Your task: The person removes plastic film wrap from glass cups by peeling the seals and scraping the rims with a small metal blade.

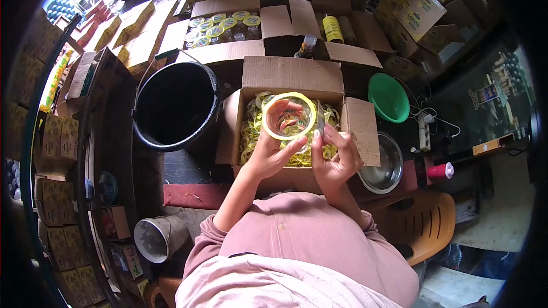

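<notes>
Head view: cup (290, 116) against left fingers (295, 146)

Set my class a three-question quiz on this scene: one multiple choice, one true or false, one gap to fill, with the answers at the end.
1. Which colour is the round bowl to the right of the open box in the middle?
A) red
B) green
C) white

2. True or false: the black bucket stands to the right of that open box.

3. Fill the gap: the left hand holds a clear container whose rim is ____.

Key: 1 B; 2 false; 3 yellow
</notes>
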The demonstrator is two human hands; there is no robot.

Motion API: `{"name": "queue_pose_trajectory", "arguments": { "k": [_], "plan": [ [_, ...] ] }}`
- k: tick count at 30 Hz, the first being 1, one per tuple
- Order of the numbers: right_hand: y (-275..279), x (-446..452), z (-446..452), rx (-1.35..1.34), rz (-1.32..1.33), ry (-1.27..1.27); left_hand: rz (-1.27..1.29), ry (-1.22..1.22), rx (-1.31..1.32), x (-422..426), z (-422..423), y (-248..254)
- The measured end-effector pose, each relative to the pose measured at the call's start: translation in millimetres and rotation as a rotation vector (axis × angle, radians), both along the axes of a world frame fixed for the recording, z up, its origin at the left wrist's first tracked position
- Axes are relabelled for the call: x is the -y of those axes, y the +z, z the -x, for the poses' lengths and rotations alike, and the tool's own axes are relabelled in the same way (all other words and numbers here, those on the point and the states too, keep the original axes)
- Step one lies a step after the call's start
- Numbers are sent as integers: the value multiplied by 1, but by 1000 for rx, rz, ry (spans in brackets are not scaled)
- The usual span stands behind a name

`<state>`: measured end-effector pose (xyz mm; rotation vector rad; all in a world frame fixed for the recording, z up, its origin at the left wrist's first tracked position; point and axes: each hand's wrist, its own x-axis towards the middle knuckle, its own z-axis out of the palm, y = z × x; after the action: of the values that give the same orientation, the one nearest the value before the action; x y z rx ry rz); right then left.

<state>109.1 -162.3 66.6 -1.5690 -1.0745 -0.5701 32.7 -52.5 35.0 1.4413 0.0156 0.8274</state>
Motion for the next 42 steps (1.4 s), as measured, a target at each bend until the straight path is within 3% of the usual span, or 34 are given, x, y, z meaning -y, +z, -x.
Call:
{"name": "queue_pose_trajectory", "arguments": {
  "k": [19, 28, 42],
  "plan": [
    [4, -3, -12, 10, 8, -13, -340, 134, -141, 2, 6, 8],
    [3, -1, -18, -72, -10, 64, -192, -14, -100, -2, 5, 0],
    [1, 9, -2, -34, -18, 3, -110, 21, -75, -1, 5, 6]
  ]
}}
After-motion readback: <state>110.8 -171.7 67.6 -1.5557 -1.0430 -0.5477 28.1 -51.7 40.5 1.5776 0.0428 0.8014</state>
